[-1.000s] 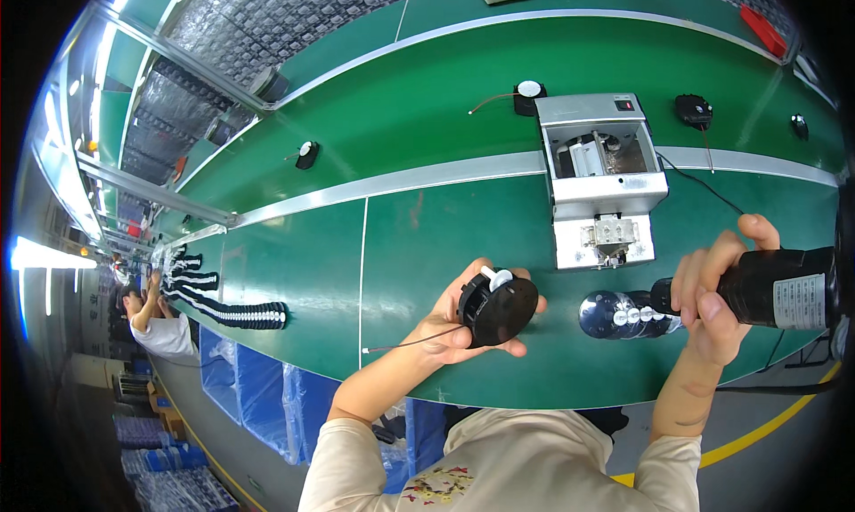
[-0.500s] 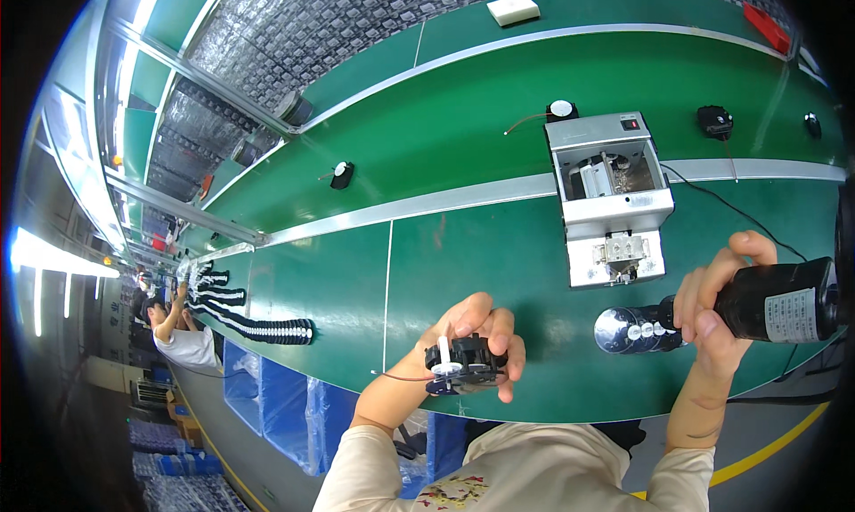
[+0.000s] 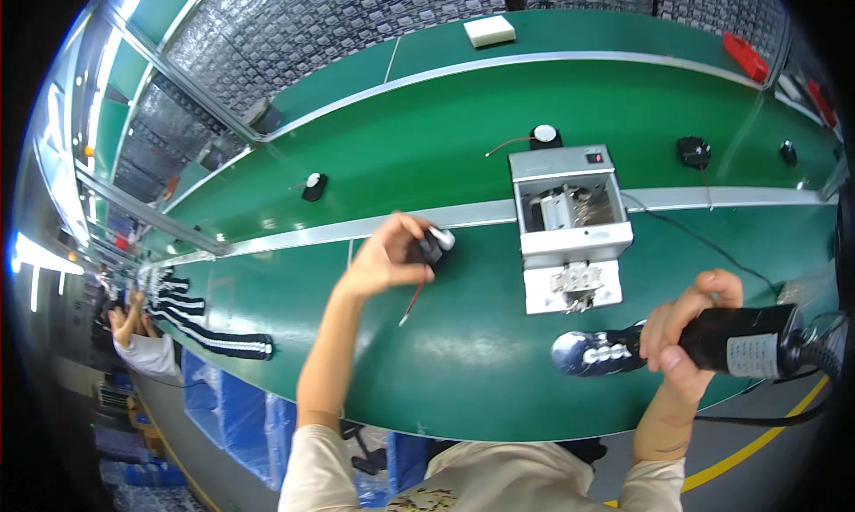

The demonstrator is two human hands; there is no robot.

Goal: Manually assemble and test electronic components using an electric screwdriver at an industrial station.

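My left hand (image 3: 381,261) reaches over the middle of the bench, its fingers closed around a small black motor-like assembly (image 3: 435,250) with a white round part and a trailing reddish wire. Whether the assembly touches the bench I cannot tell. On the right, my right hand (image 3: 684,338) grips a black electric screwdriver (image 3: 744,336) with a pale label. Its shiny dark front end points left, and its cable runs off to the right. A silver screw feeder (image 3: 577,245), with an open-topped hopper and a red switch, stands between and beyond my hands.
Similar black assemblies sit on the raised green strip, at left (image 3: 313,188), behind the feeder (image 3: 545,138) and at right (image 3: 693,152). A row of black assemblies (image 3: 223,341) lies at left, near another person (image 3: 147,347). A white block (image 3: 490,31) and red bin (image 3: 745,58) rest farther back.
My left hand has moved forward and slightly left with the assembly, away from my body. My right hand still grips the screwdriver. The whole view has shifted a little.
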